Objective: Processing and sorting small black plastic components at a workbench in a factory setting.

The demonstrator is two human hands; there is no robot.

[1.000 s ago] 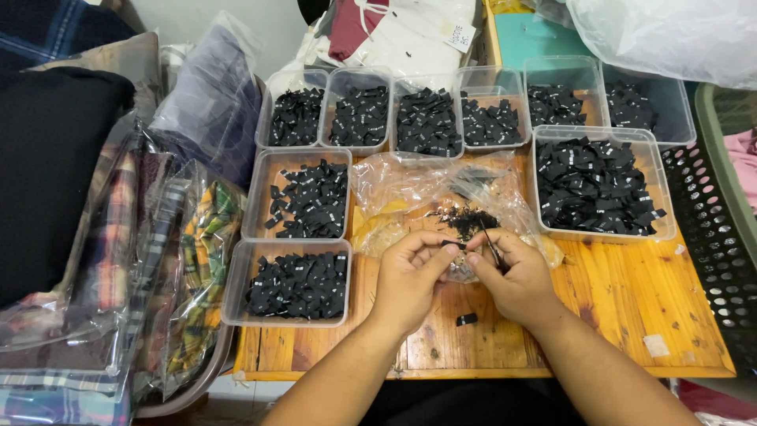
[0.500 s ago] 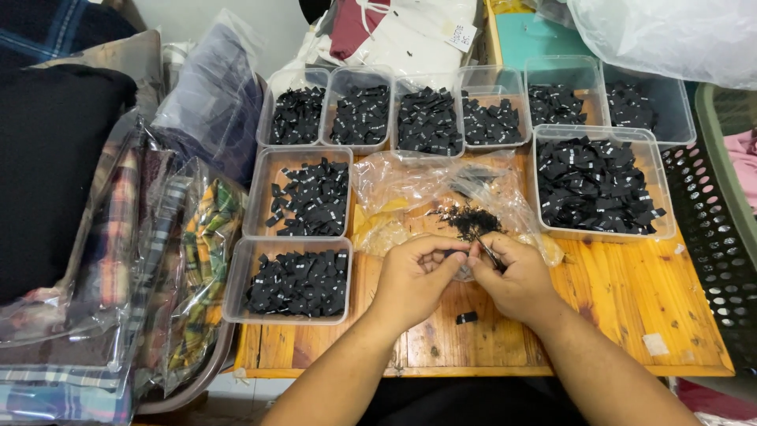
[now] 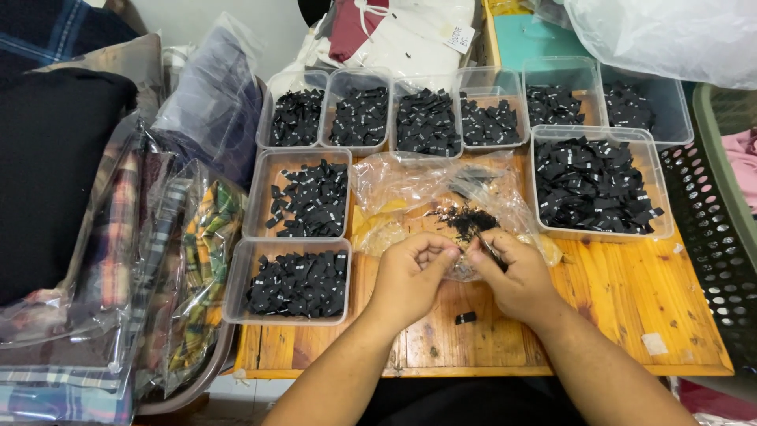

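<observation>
Tubs [image 3: 300, 282] of black tags: nine | left hand [image 3: 410, 276] curled, contents unclear | right hand [image 3: 512, 272] pinching black tag [image 3: 490, 251]

Bagged plaid shirts [image 3: 150, 260], black basket [image 3: 710, 229]

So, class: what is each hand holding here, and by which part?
The right hand pinches a thin black strip at its lower end. The left hand meets it there; its own hold cannot be told.

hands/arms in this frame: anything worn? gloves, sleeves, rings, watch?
Both hands, left hand and right hand, are bare: no gloves, and no rings or watch show on the sides in view. Both forearms are uncovered down to the bottom edge of the picture, with no sleeve cuffs, wristbands or markings visible.
</observation>
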